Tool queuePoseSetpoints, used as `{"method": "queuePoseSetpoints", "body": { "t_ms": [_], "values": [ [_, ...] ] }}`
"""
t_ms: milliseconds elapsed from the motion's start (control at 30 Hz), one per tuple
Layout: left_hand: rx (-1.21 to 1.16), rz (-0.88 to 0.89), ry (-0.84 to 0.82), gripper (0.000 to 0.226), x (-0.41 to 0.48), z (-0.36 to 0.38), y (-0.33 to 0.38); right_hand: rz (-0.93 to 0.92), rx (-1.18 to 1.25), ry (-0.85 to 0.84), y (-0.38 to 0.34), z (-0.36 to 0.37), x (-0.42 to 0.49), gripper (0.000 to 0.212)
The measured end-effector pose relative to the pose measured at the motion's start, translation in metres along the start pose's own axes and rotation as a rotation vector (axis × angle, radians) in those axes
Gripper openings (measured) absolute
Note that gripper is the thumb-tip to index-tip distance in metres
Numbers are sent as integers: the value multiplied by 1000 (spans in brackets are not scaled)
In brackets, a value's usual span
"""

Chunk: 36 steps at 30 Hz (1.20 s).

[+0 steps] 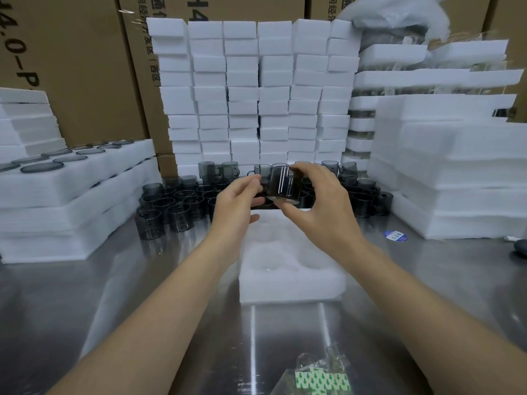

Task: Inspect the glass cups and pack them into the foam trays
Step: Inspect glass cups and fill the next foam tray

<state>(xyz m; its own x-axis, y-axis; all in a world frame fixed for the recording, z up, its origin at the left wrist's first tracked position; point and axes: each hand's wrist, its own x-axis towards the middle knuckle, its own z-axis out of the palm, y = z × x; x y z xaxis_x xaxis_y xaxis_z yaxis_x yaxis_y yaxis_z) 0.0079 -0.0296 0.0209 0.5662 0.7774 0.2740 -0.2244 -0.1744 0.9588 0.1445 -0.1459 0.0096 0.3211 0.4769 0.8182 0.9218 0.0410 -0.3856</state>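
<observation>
Step in hand: inspection. Both hands hold one smoky glass cup (282, 185) up in the air, just above the far edge of the foam tray (291, 277) that lies on the steel tabletop (114, 295). The right hand (319, 206) grips the cup with fingers over its top and the thumb under its base. The left hand (239, 201) pinches the cup's near side, probably at the handle, though that part is hidden behind the fingers. The cup is tilted, base toward the viewer.

The tray's round pockets look unfilled from here; the white foam washes out and I cannot count them with certainty.

Judged next move: if the cup passes, lower it upright into a pocket of the tray, likely a far one, and release.

Behind the tray stands a crowd of unpacked cups (176, 203), some stacked. Left of the tray, packed trays (71, 178) with cup rims showing. Behind the cups, a wall of foam blocks (256, 89).

Writing: cardboard boxes (85, 67) behind the foam blocks carry large print, partly legible as "4.0-P" and a "4", plus Chinese characters too cut off to read. A round blue sticker (395, 236) lies right of the tray, text unreadable. A clear bag with a green-and-white pattern (322, 380) lies nearer than the tray.
</observation>
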Motion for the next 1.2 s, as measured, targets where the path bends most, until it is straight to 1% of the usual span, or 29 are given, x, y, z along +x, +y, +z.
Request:
{"method": "queuePoseSetpoints", "body": {
  "t_ms": [33,67,100,167,233,300,333,400,467,533,600,700,767,867,933,1100,1200],
  "values": [
    [-2,10,46,21,0,0,2,1,-2,-6,0,-1,0,58],
    [2,15,56,21,0,0,3,-5,-15,-15,0,-2,0,59],
    [11,15,30,23,0,-1,5,-24,-41,-26,-1,-2,-1,61],
    [53,21,-84,26,0,-3,8,-91,-111,-39,-3,-1,-2,62],
    [98,71,-202,20,-1,-1,7,-141,-140,-33,-7,0,-2,61],
    [146,150,-283,28,-4,6,0,-171,-145,-21,-9,2,-2,61],
    [167,187,-289,33,-5,9,-3,-185,-149,-17,-11,2,-2,62],
    [156,218,-271,36,-8,13,-4,-200,-146,-18,-12,2,-3,63],
    [93,187,-275,37,-7,10,-2,-187,-112,-20,-13,1,-3,63],
    [41,142,-305,43,-4,5,0,-151,-81,-33,-11,0,-3,63],
    [45,152,-314,50,-2,0,2,-125,-76,-50,-9,-2,-3,61],
    [167,289,-262,56,1,-5,3,-119,-112,-96,-8,-5,-2,66],
    [291,390,-198,65,4,-9,3,-131,-103,-135,-9,-6,-1,72],
    [449,491,-138,71,7,-13,1,-131,-63,-142,-9,-6,1,72],
    [482,502,-131,74,7,-13,0,-141,-62,-138,-9,-7,2,70],
    [522,501,-147,81,5,-11,-3,-176,-73,-144,-4,-10,2,56],
    [503,513,-157,82,5,-9,-4,-170,-54,-137,-4,-12,1,59]
  ]
}}
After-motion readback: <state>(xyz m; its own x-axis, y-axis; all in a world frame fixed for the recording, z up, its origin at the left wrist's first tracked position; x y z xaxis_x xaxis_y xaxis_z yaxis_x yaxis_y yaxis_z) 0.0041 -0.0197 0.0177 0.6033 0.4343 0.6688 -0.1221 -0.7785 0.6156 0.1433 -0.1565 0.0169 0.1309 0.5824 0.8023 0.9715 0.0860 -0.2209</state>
